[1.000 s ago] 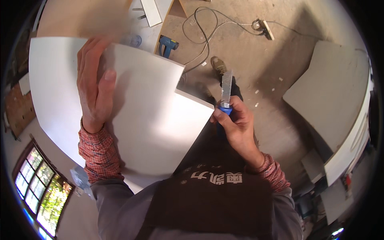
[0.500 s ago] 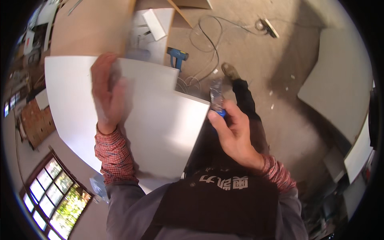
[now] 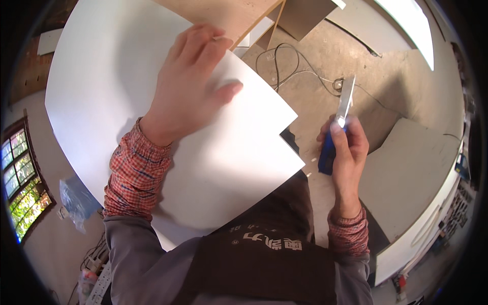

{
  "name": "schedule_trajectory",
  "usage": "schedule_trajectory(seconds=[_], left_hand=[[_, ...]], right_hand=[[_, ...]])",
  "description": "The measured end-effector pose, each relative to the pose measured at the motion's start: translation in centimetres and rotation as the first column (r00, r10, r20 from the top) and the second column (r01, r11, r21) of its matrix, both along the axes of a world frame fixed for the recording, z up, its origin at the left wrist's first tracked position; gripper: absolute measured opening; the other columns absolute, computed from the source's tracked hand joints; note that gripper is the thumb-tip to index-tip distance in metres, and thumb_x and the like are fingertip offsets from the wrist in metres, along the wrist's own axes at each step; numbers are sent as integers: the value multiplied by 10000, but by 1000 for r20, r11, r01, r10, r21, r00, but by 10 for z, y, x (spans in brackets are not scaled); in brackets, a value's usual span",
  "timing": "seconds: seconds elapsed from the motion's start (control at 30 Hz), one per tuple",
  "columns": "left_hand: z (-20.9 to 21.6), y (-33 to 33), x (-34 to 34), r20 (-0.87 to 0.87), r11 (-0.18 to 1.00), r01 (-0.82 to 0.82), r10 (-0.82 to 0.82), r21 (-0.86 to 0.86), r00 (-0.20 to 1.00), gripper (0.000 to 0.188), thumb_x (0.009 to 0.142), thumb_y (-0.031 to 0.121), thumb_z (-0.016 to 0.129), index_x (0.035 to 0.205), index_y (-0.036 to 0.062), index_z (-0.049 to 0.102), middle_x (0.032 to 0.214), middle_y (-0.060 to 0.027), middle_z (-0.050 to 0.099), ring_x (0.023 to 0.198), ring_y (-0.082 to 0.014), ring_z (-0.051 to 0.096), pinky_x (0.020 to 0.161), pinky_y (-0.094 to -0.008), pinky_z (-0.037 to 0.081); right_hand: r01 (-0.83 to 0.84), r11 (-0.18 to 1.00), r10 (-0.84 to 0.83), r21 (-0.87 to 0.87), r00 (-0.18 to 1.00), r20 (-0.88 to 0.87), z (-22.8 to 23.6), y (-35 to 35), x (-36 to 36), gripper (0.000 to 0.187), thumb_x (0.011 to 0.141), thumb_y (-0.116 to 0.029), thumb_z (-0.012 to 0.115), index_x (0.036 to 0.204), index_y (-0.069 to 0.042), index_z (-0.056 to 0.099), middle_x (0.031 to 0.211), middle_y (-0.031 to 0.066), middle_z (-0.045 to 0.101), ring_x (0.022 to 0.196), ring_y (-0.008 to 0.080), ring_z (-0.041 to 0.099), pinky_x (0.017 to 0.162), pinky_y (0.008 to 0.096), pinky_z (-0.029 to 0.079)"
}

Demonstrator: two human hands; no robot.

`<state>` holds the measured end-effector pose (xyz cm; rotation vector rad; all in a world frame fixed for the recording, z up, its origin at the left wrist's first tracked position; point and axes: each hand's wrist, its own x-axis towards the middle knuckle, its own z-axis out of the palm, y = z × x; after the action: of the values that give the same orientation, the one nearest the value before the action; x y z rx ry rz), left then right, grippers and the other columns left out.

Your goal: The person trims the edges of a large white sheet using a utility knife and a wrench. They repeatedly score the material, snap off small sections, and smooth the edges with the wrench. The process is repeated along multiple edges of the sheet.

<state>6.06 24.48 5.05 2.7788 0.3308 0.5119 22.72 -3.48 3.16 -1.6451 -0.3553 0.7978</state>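
Observation:
A broad white panel (image 3: 203,188) with a stepped notch in its right edge lies in front of my body. Over its upper part, my left hand (image 3: 190,86) reaches to the far edge, fingers together and bent, the thumb apart and slightly blurred. Nothing can be seen held in it. Right of the notch, my right hand (image 3: 348,142) is closed around a flat-bladed hand tool (image 3: 329,155) with a blue handle. Its narrow metal blade points up and away from me, apart from the panel. The underside of the panel is hidden.
Beyond the panel stands a wooden board structure (image 3: 274,25). Dark cables (image 3: 300,61) loop across the concrete floor. A large grey board (image 3: 412,168) lies to the right. A clear plastic bag (image 3: 76,201) sits at the left, below a window (image 3: 23,178).
My right hand with the tool has moved right, away from the panel's corner. My left hand has shifted toward the far edge. The view has turned, and the panel now appears larger.

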Motion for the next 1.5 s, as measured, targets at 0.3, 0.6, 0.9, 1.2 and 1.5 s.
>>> schedule_trajectory(seconds=[0.3, 0.6, 0.9, 1.2, 1.5], left_hand=[[-11, 63, -34, 50, 863, -502, 499, 66, 865, 514, 931, 223, 689, 1356, -32, 553, 1425, -241, 534, 1343, -455, 497, 1138, -515, 415], [-14, 63, -31, 102, 892, -451, 448, 7, 888, 475, 956, 211, 680, 1368, 1, 575, 1446, -212, 555, 1337, -436, 515, 1138, -510, 416], [17, 53, -22, -69, 863, -495, 502, 100, 862, 435, 903, 138, 655, 1274, -56, 535, 1329, -240, 525, 1266, -397, 516, 1099, -469, 435], [9, 59, -26, -29, 824, -553, 560, 120, 828, 435, 920, 157, 634, 1282, -63, 540, 1360, -256, 527, 1286, -418, 517, 1116, -475, 440], [2, 43, -18, -53, 866, -500, 499, -15, 865, 531, 910, 154, 699, 1377, -45, 543, 1481, -248, 495, 1415, -476, 429, 1185, -538, 367]], right_hand=[[-445, 880, 464, -165, 733, 498, 54, 190, 53, 204, 979, -128, 696, 1094, 35, 653, 792, 114, 662, 699, 175, 607, 658, 323, 485], [-582, 795, 574, -170, 632, 522, 70, 250, 61, 129, 986, -139, 672, 1005, -11, 671, 833, 7, 660, 746, 59, 550, 684, 224, 435], [-458, 855, 502, -242, 619, 604, 33, 40, 38, 75, 931, -26, 734, 996, 2, 710, 820, 76, 664, 664, 170, 604, 610, 298, 495], [-673, 739, 505, -11, 544, 670, -16, 28, 12, 158, 839, 34, 742, 989, -10, 717, 910, 134, 730, 729, 311, 706, 630, 393, 574], [-714, 698, 590, -52, 533, 606, -15, 18, 21, 44, 929, -72, 742, 908, -51, 710, 841, 116, 698, 697, 303, 682, 602, 394, 547]])
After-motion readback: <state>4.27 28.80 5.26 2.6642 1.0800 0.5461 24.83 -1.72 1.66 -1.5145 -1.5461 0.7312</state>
